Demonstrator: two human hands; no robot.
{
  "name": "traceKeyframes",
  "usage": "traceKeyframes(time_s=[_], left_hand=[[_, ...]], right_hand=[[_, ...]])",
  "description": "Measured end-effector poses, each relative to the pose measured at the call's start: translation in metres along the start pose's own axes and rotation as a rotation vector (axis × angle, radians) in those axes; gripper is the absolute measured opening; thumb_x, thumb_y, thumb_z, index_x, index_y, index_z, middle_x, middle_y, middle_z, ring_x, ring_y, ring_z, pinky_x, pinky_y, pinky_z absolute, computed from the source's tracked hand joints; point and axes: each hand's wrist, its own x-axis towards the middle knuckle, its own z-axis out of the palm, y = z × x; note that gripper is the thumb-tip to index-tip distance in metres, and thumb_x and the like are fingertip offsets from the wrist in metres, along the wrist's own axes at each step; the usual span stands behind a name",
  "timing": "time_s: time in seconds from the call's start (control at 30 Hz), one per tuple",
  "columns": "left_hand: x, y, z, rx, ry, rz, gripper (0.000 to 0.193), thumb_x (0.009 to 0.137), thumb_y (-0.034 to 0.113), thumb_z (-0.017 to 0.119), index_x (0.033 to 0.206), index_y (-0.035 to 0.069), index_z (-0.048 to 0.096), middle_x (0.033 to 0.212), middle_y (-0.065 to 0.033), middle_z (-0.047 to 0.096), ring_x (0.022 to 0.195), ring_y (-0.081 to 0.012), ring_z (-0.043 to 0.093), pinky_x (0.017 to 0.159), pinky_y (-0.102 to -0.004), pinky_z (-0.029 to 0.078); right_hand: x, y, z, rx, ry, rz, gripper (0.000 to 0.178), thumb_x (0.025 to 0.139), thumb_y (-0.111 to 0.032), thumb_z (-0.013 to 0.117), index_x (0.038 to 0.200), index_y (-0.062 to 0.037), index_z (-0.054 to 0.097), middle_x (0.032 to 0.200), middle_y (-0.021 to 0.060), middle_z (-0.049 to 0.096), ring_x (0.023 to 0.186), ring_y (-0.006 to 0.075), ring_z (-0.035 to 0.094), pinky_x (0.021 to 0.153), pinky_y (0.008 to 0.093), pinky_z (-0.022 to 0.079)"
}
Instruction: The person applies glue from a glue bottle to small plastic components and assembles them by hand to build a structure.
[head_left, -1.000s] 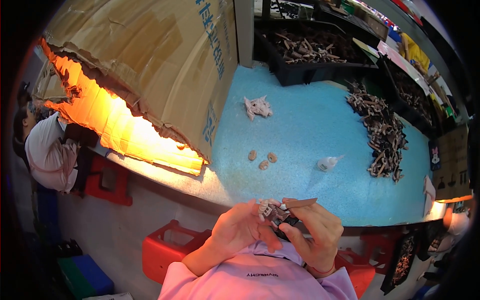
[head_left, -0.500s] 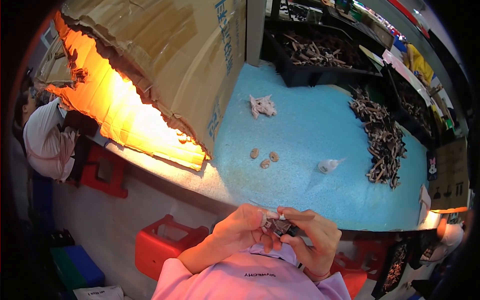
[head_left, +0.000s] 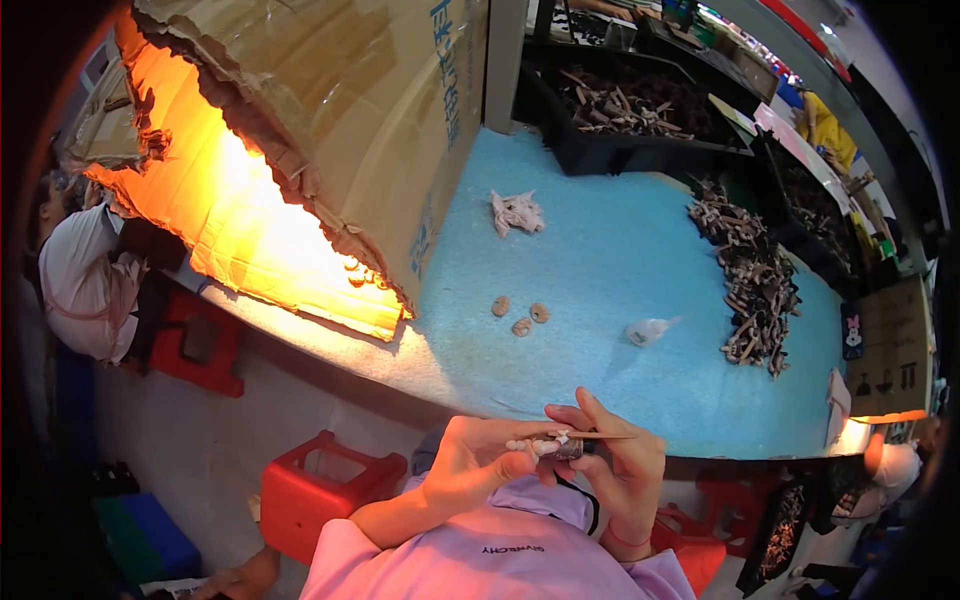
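Head view: just off the blue worktop's (head_left: 640,250) near edge, the left hand (head_left: 480,462) pinches a small pale figurine part (head_left: 545,445), while the right hand (head_left: 622,465) grips a thin stick (head_left: 598,436) against it. Three tan discs (head_left: 520,314) lie mid-worktop.

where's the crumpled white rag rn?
Head view: the crumpled white rag lies on the blue table, upper centre, right of the cardboard box and above three small discs.
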Motion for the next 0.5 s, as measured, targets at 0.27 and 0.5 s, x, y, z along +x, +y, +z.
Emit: traceKeyframes(time_s=[0.27, 0.5], left_hand=[[0.001, 0.004, 0.002, 0.617, 0.069, 0.287, 0.044, 0.083, 0.023, 0.061, 0.115, -0.006, 0.052, 0.091, -0.014, 0.064, 0.076, -0.0152, 0.061, 0.066, -0.0246, 0.048], [0.002, -0.001, 0.001, 0.752, 0.167, 0.391, 0.052, 0.079, 0.033, 0.063, 0.109, -0.009, 0.055, 0.094, -0.0183, 0.063, 0.075, -0.0186, 0.064, 0.064, -0.0262, 0.049]], right_hand=[[-0.003, 0.004, 0.006, 0.236, 0.039, 0.093, 0.058, 0.075, -0.008, 0.064, 0.127, 0.0048, 0.04, 0.111, 0.0227, 0.057, 0.098, 0.0298, 0.06, 0.084, 0.0355, 0.047], [-0.006, 0.014, 0.005, 0.218, 0.028, 0.098, 0.058, 0.078, -0.01, 0.062, 0.128, 0.0066, 0.037, 0.118, 0.0229, 0.052, 0.106, 0.0297, 0.055, 0.087, 0.0353, 0.045]])
